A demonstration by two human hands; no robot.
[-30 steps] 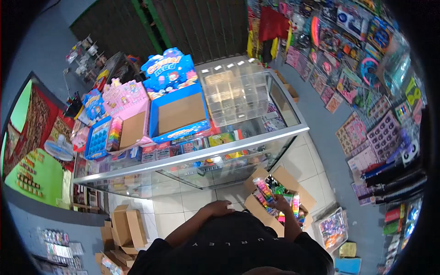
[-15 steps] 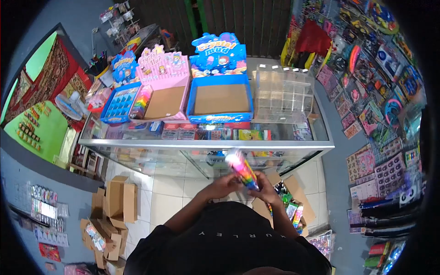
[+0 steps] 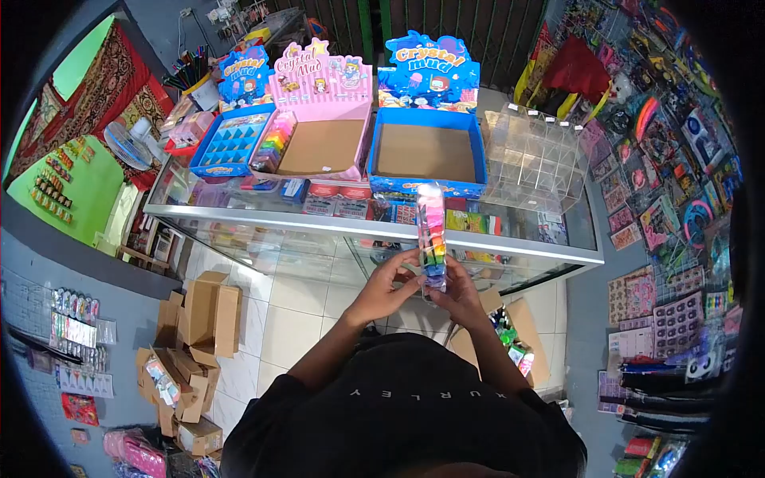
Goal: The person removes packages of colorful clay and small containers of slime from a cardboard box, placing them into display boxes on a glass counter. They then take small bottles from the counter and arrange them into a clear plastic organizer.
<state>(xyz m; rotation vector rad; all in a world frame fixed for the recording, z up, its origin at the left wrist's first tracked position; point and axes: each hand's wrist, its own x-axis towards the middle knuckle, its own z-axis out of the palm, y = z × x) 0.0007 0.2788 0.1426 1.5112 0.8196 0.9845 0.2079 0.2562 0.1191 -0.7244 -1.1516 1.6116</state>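
A long clear-wrapped pack of rainbow-coloured pieces [image 3: 432,227] stands nearly upright in front of the glass counter, pale pink at the top and dark blue below. My left hand [image 3: 389,288] grips its lower end from the left, thumb across the front. On the other side, my right hand [image 3: 457,293] has its fingers closed round the same end. Beyond the pack sits a blue Crystal Mud display box [image 3: 426,183] with a bare cardboard bottom. To its left is a pink Crystal Mud box [image 3: 351,171], with similar rainbow packs [image 3: 275,143] along its left side.
A small blue box with dividers [image 3: 213,169] and a clear compartment rack [image 3: 535,159] also stand on the glass counter [image 3: 382,231]. An open carton of goods [image 3: 530,327] is by my right arm; cardboard boxes [image 3: 209,319] lie left. Hanging goods cover the right wall.
Both hands have turned the rainbow pack from a leftward tilt to nearly upright and lifted it slightly. My view has shifted, so the counter appears further right.
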